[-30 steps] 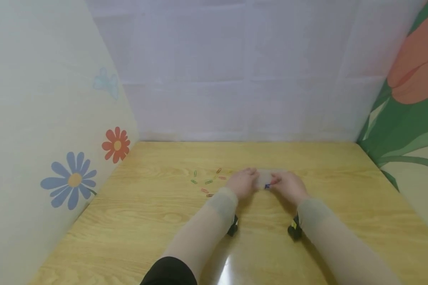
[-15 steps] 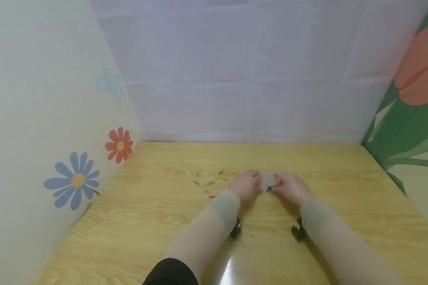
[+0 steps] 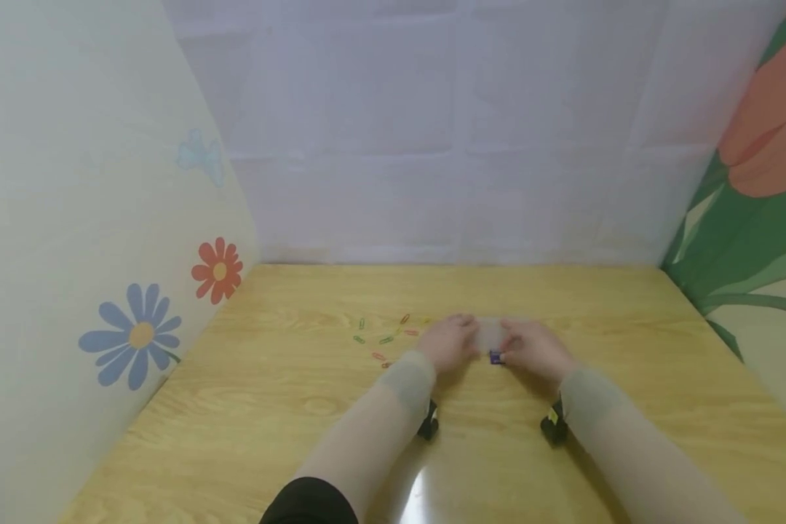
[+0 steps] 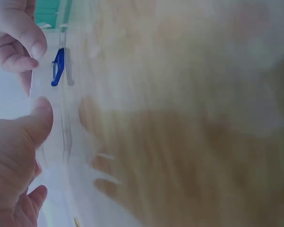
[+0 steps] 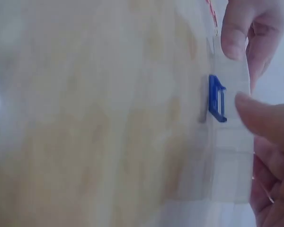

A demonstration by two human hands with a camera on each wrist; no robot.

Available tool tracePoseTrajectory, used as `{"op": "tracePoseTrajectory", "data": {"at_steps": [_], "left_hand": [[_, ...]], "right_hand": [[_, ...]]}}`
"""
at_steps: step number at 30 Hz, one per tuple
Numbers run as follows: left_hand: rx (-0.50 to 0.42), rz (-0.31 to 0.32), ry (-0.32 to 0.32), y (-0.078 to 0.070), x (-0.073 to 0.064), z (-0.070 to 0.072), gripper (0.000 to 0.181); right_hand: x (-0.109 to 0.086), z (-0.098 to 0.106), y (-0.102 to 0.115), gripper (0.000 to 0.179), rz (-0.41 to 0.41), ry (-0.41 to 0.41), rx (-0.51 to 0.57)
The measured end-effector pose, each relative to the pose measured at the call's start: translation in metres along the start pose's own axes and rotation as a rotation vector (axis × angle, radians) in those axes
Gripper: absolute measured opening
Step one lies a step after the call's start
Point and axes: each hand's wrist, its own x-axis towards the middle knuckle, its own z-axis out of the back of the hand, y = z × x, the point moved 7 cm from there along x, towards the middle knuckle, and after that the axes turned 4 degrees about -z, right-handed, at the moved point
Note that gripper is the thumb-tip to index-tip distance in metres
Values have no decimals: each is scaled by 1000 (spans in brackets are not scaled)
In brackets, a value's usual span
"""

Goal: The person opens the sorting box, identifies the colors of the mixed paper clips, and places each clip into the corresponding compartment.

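Blue plastic latch point(image 5: 212, 97) swung outward, the likely light, clear plastic box point(image 5: 231, 165), best held endwise, was pinched by left hand point(image 3: 447, 343) and right hand point(image 3: 537, 349).

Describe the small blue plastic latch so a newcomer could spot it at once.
On the wood-grain table, a translucent rectangular plastic box is between the left hand and right hand. The small blue plastic latch is on its near side. It is the only blue piece visible there, unlike the green, red and yellow paper clips to the left.
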Motion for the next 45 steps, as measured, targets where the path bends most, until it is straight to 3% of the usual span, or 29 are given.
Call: {"op": "tracePoseTrajectory", "data": {"at_steps": [3, 10, 25, 32, 45], "left_hand": [[-62, 2, -7, 5, -2, -4, 58], [-163, 17, 16, 12, -1, -3, 60], [-135, -13, 49, 21, 9, 0, 60], [-240, 57, 53, 25, 9, 1, 59], [-242, 42, 27, 26, 14, -2, 58]], "right_hand": [[0, 0, -4, 59, -45, 33, 56], [5, 5, 0, 49, -22, 52, -6], [24, 7, 2, 45, 16, 71, -170], [26, 8, 7, 48, 30, 49, -262], [27, 4, 13, 45, 29, 41, -358]]}}
